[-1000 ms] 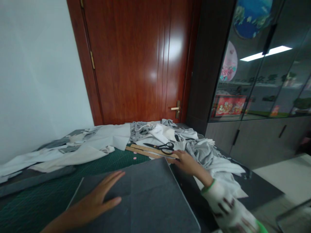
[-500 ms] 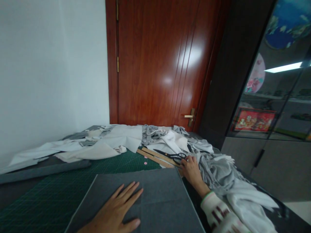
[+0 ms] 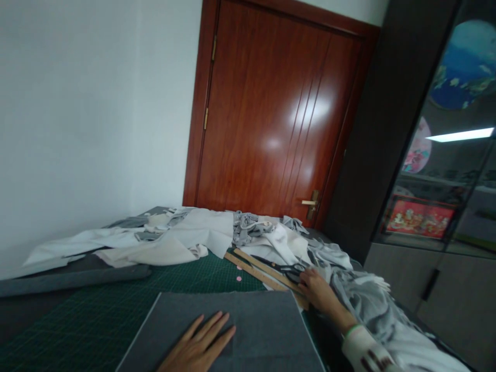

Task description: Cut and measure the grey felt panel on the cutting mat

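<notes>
Door's top [image 3: 298, 31] appears | left hand [image 3: 202, 342] on cloth [image 3: 269, 328] | right hand [image 3: 318, 290] at scissors [image 3: 274, 265]

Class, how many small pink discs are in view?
2: one disc on the green mat, another just beyond it, at the nearer wooden ruler's edge. Others may be hidden under fabric.

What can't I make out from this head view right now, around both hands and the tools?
- Right hand: its back hides whether the fingers grip the scissors or just touch them.
- Wooden rulers: any markings are too small and blurred to read.
- Dark grey cloth: the bottom picture edge cuts off its near side; the left hand covers part.
- Fabric pile: its upper layers hide whatever lies beneath.
</notes>
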Motion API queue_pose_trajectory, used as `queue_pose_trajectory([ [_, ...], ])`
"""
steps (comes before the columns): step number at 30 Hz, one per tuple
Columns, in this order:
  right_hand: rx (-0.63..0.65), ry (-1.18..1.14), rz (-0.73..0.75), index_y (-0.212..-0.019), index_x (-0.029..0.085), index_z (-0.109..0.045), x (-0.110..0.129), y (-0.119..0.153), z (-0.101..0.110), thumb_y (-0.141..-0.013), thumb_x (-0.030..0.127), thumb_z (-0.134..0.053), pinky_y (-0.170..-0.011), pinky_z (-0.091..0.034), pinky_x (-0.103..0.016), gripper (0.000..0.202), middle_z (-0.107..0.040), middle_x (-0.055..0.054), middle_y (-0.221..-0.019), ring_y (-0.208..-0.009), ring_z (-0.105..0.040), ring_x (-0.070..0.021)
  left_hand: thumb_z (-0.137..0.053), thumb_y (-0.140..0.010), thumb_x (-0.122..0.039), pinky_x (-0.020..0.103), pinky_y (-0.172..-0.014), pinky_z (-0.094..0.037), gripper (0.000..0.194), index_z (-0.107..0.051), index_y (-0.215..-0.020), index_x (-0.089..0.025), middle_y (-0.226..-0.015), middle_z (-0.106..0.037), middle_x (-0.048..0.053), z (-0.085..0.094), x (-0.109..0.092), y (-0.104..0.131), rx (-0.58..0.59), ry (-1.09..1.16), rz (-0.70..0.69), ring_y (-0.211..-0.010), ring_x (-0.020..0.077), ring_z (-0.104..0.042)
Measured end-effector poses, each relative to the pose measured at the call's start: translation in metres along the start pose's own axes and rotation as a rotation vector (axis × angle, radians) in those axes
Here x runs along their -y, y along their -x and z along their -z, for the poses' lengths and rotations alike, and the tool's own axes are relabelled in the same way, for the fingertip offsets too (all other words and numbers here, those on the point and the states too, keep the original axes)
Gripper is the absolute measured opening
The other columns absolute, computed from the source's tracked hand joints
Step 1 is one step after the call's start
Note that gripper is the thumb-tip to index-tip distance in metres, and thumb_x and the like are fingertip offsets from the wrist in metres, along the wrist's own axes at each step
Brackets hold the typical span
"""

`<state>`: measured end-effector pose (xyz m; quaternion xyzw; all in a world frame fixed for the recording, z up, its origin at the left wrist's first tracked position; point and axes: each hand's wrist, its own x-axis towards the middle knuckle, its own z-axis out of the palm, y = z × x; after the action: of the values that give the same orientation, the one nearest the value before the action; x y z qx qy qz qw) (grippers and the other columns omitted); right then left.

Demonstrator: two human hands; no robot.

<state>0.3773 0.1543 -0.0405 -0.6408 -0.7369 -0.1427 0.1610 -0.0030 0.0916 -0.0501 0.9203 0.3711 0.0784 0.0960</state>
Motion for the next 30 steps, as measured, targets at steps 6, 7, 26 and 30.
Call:
queue_pose_trajectory([
  [6,0.04,-0.032,-0.045,-0.104,0.011,-0.062,0.021,-0.003,-0.004,-0.088,0.009,-0.045,-0.089,-0.046,-0.038,0.023,-0.063,-0.017,-0.106,-0.101,-0.059,-0.0275,-0.063,-0.084,-0.051,0.052,-0.119,-0.017,0.082,-0.021,-0.151,-0.029,-0.158,-0.02,0.004,0.011,0.004,0.005,0.075,0.114,0.084,-0.146,0.0269,-0.02],
  [7,0.062,-0.049,-0.018,-0.103,0.013,-0.062,0.028,-0.007,-0.004,-0.09,0.011,-0.044,-0.088,-0.046,-0.035,0.022,-0.064,-0.015,-0.105,-0.1,-0.06,-0.0253,-0.064,-0.082,-0.055,0.052,-0.119,-0.015,0.087,-0.021,-0.151,-0.026,-0.158,-0.019,0.006,0.013,0.006,0.004,0.087,0.117,0.084,-0.146,0.0276,-0.019],
  [26,0.307,-0.116,-0.046,-0.094,0.015,-0.062,0.05,-0.052,-0.027,-0.085,0.026,-0.065,-0.078,-0.049,-0.034,0.015,-0.066,-0.002,-0.089,-0.082,-0.062,-0.0164,-0.055,-0.077,-0.074,0.048,-0.12,-0.011,0.102,-0.018,-0.152,-0.015,-0.159,-0.01,0.014,0.018,0.008,0.002,0.134,0.044,0.133,-0.148,0.026,-0.009],
  [30,0.321,-0.127,-0.037,-0.089,0.015,-0.061,0.046,-0.043,-0.019,-0.085,0.017,-0.061,-0.076,-0.045,-0.03,0.004,-0.067,-0.002,-0.085,-0.08,-0.062,-0.0163,-0.057,-0.077,-0.072,0.05,-0.12,-0.011,0.101,-0.018,-0.152,-0.015,-0.159,-0.009,0.014,0.015,0.011,0.002,0.119,0.06,0.126,-0.148,0.0271,-0.009],
])
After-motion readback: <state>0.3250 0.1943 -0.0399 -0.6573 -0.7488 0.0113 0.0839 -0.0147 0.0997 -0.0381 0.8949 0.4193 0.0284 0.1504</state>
